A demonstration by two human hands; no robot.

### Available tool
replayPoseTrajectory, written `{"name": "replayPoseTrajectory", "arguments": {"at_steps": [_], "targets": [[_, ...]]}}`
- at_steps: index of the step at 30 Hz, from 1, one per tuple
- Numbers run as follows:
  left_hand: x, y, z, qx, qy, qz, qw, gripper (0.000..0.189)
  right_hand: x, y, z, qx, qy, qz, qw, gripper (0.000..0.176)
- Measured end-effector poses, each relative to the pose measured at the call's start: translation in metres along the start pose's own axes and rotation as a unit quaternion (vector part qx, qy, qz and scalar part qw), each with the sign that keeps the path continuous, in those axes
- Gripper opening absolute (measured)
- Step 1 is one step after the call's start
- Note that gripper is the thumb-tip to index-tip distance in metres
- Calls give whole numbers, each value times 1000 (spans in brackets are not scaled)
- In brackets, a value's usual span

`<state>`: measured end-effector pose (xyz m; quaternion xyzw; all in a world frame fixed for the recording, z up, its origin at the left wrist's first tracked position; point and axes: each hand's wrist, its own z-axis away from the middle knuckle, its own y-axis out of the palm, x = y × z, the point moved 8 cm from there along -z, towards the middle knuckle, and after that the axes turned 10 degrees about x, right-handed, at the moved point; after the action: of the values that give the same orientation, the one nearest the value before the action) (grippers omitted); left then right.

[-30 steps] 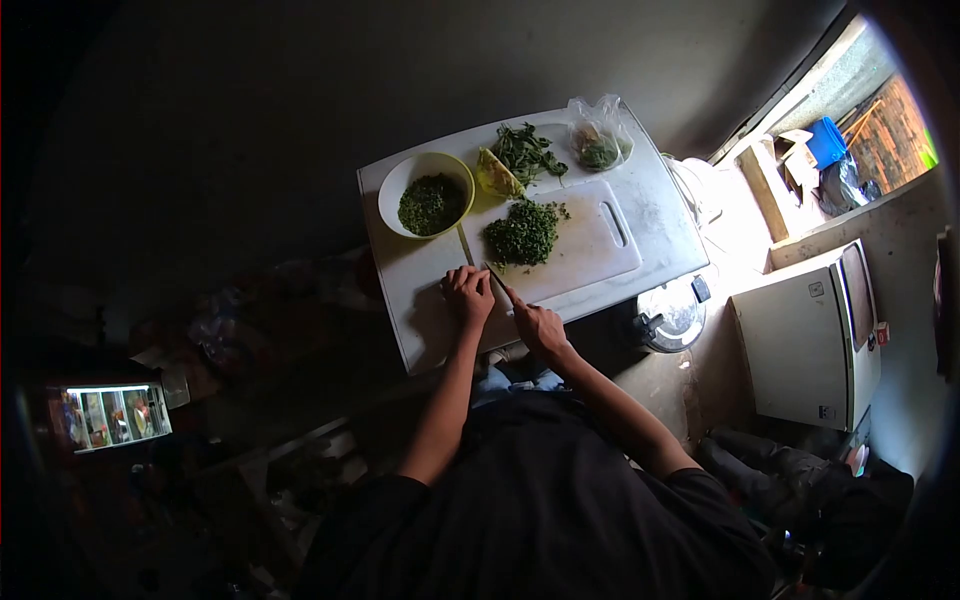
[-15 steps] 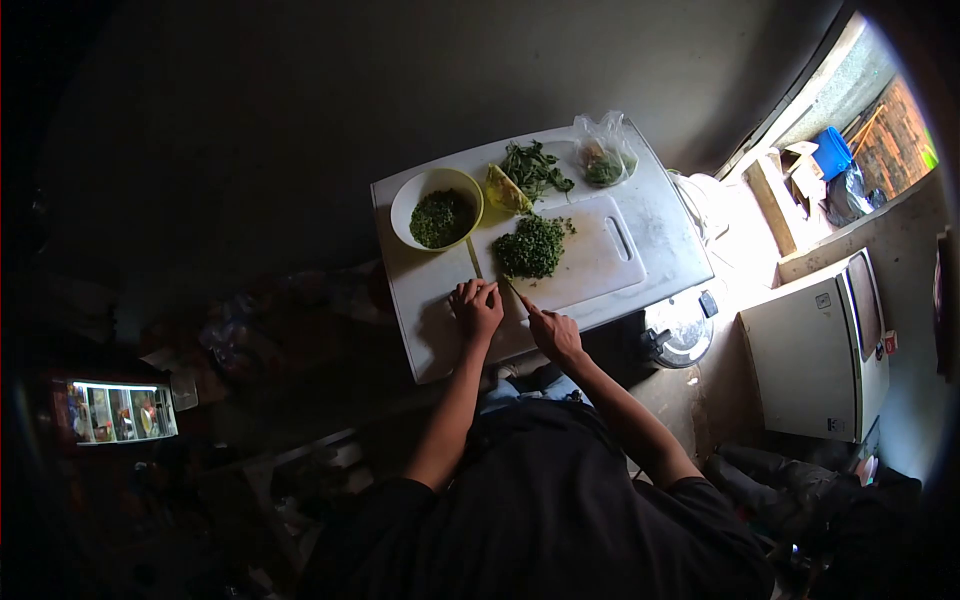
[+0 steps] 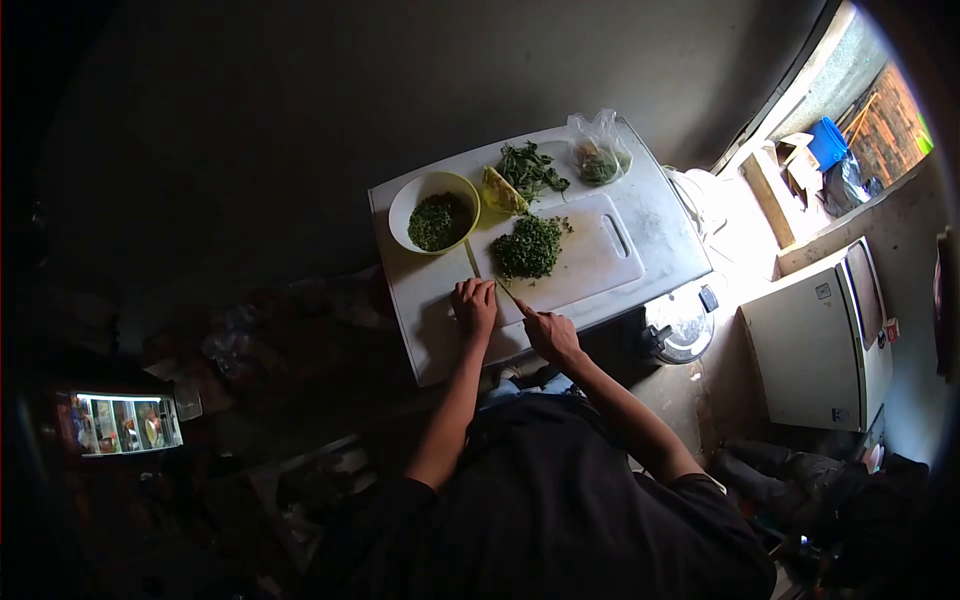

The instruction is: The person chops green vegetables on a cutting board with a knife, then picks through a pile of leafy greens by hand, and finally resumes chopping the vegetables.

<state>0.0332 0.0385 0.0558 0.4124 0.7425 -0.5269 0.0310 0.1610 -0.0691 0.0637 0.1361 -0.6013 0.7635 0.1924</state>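
Partly hidden, knife (image 3: 513, 298) in right fingers (image 3: 532, 318), blade (image 3: 504, 288) indistinct.

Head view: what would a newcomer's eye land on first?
Probably the bright opening at upper right, glaring against the dark room. Next, likely the chopped greens heaped on the white cutting board, right of a bowl that also holds greens. Then the right hand, gripping a knife near the board's left end.
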Motion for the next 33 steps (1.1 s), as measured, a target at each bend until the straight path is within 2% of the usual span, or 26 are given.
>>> {"name": "replayPoseTrajectory", "arguments": {"at_steps": [13,18,22,24,30,33], "targets": [[3,-1,-1,2,-10,33,999,7,-6,20,-5,20,-6,-14,1000,60],[3,-1,-2,-4,3,18,1000,7,-6,26,-24,-31,-38,-29,998,55],[0,-1,-1,-1,4,11,1000,7,-12,23,-16,-34,-46,-31,998,55],[-2,-3,-1,-1,5,6,1000,7,-16,26,-6,3,-49,-39,998,60],[-9,-8,-1,3,10,-13,1000,7,-23,16,-17,35,-54,1,998,62],[-12,-8,-2,1,12,-19,1000,6,-26,2,-18,-13,-82,-9,997,55]]}}
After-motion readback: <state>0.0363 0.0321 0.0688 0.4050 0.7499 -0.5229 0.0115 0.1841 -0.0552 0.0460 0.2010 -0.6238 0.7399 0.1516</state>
